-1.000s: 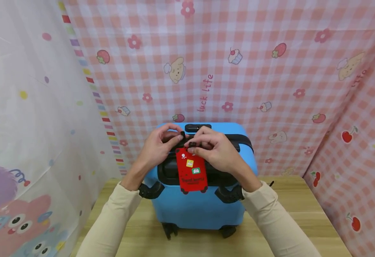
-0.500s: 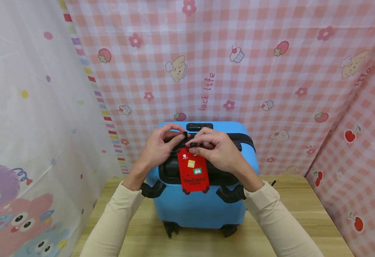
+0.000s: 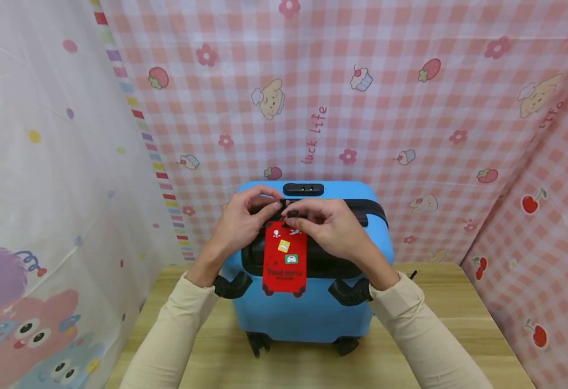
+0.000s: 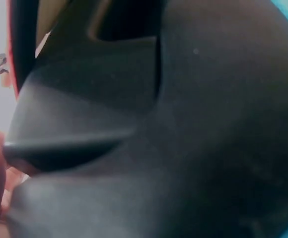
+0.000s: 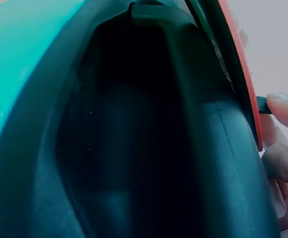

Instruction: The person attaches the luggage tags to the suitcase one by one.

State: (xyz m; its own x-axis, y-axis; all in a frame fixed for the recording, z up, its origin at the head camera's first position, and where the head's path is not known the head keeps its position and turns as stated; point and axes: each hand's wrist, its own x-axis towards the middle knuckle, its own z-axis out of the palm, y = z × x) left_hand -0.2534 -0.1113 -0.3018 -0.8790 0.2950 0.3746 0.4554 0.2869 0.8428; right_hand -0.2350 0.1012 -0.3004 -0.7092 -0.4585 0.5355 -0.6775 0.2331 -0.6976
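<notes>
A red luggage tag (image 3: 285, 270), shaped like a little suitcase with stickers, hangs in front of the black top handle of a blue suitcase (image 3: 308, 319). My right hand (image 3: 337, 229) pinches the tag's black strap (image 3: 291, 214) just above the tag. Close beside it, my left hand (image 3: 242, 219) pinches another black bit of the strap between thumb and forefinger. Whether the strap passes round the handle is hidden by my fingers. In the right wrist view the tag (image 5: 243, 64) shows edge-on beside the dark handle recess (image 5: 129, 134), with fingertips (image 5: 285, 161) at the right.
The suitcase stands on a wood-grain table (image 3: 449, 319), its black wheels (image 3: 346, 346) toward me. A black combination lock (image 3: 303, 189) sits on its far edge. Behind hangs a pink checked curtain (image 3: 386, 129), and a white printed curtain (image 3: 60, 178) borders the left.
The luggage tag has swung slightly left and hangs straighter. My right forefinger has come down toward the strap, closer to the left fingertips. The left hand has barely moved.
</notes>
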